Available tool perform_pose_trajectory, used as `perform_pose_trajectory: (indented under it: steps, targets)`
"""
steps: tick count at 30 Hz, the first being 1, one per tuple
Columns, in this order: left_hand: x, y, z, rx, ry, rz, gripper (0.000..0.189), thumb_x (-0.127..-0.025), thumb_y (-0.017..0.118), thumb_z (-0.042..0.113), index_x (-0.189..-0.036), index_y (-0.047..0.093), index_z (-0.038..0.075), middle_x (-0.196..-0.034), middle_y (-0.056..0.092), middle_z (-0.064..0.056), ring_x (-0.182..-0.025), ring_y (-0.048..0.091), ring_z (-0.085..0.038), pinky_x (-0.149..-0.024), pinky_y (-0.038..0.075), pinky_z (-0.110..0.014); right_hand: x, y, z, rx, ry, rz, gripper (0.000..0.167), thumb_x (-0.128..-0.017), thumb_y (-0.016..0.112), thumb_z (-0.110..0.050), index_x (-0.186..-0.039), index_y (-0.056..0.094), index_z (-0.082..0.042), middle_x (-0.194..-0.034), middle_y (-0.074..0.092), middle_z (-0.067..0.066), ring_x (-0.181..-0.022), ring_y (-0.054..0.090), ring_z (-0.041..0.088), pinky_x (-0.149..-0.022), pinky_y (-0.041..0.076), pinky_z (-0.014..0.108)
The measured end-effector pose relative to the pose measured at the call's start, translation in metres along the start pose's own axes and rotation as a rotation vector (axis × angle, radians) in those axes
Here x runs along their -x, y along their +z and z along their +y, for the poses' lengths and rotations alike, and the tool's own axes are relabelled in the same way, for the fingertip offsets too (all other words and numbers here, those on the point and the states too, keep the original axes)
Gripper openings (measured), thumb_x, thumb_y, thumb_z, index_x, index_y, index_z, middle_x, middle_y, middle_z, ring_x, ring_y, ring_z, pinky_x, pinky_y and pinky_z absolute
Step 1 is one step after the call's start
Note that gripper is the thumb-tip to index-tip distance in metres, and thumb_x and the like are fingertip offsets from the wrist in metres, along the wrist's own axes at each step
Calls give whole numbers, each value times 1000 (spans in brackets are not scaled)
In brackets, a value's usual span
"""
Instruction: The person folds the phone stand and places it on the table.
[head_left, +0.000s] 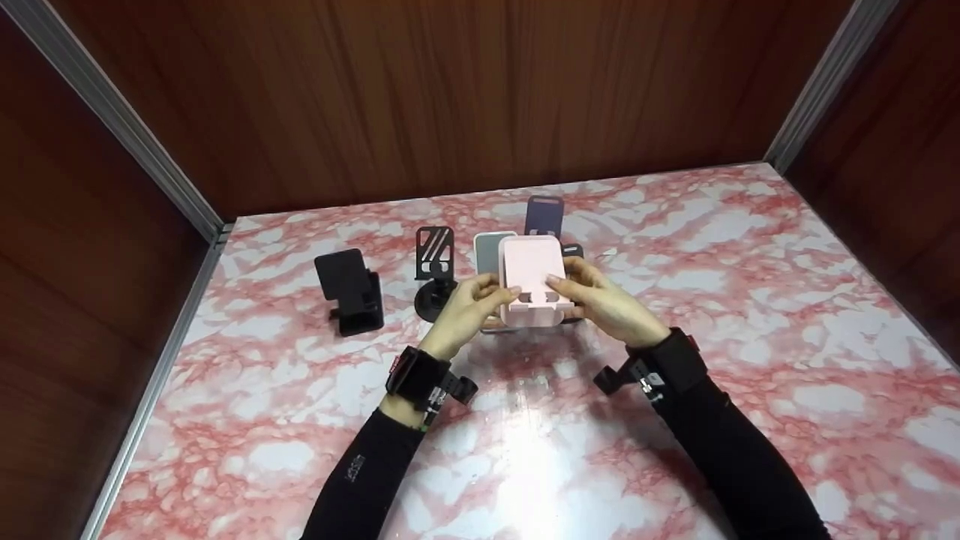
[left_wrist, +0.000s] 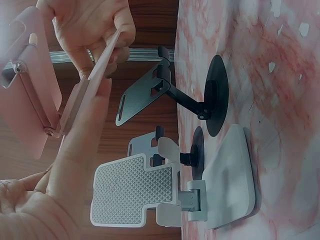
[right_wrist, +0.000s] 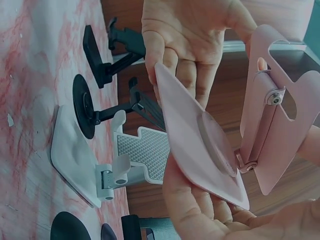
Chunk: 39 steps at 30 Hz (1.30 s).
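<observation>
The left hand (head_left: 469, 309) and right hand (head_left: 613, 304) grip a flat, pink, metal-looking stand (head_left: 534, 270) above the red-and-white marbled surface (head_left: 750, 300), toward its back edge. It looks light, stiff and slippery; the base's (right_wrist: 185, 137) sides seem best to hold.

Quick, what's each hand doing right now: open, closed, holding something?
Left hand: closed on the pink stand, holding one side.
Right hand: closed on the same stand, holding the opposite side.
</observation>
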<state>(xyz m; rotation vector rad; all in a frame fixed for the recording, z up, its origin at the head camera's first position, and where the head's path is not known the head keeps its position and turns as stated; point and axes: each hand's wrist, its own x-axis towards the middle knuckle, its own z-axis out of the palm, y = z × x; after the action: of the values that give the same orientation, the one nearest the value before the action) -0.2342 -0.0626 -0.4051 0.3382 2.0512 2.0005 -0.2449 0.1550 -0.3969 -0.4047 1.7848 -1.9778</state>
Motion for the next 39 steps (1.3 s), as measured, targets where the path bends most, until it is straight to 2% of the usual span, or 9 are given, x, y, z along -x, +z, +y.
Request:
perform_pose_trajectory:
  steps: [8, 14, 21, 25, 32, 39]
  targets:
    - [1, 0, -1, -6, 11, 1, 36, -87, 61, 21, -115, 55, -1, -98, 67, -11, -75, 63, -12, -77, 58, -40, -1, -2, 1, 48, 6, 42, 46, -93, 56, -21, -130, 35, -4, -114, 53, 7, -101, 58, 14, -72, 53, 25]
    - [0, 1, -3, 61, -19, -10, 39, -88, 61, 17, -120, 51, -2, -101, 66, -14, -74, 64, -14, -78, 57, -45, -2, -4, 2, 90, 0, 64, 47, -91, 58, -19, -130, 37, -2, -111, 55, 9, -100, 59, 16, -70, 55, 25]
    - [-1, 0, -5, 77, -30, -17, 43, -88, 61, 15, -125, 48, -4, -106, 64, -17, -77, 65, -15, -78, 56, -46, -3, -4, 4, 98, -6, 78, 48, -89, 61, -19, -128, 39, -1, -107, 54, 8, -93, 58, 15, -67, 56, 24]
    - [-1, 0, -7, 87, -28, -17, 42, -87, 62, 13, -123, 48, -4, -104, 64, -15, -78, 66, -14, -79, 56, -46, -3, -5, 6, 125, 2, 91, 50, -88, 63, -20, -129, 40, -1, -105, 54, 7, -88, 58, 13, -62, 55, 22]
    - [0, 0, -9, 49, -22, -1, 41, -84, 65, 12, -121, 52, -1, -99, 65, -11, -81, 64, -14, -75, 58, -42, -4, -5, 7, 148, 2, 98, 53, -86, 65, -21, -129, 40, -1, -103, 56, 7, -83, 56, 11, -57, 53, 20]
    - [0, 0, -9, 41, -22, -1, 44, -84, 66, 11, -123, 50, -2, -105, 65, -18, -83, 64, -14, -71, 59, -33, -3, -5, 7, 169, -6, 102, 53, -86, 66, -21, -128, 41, -2, -97, 55, 6, -79, 55, 11, -55, 50, 19]
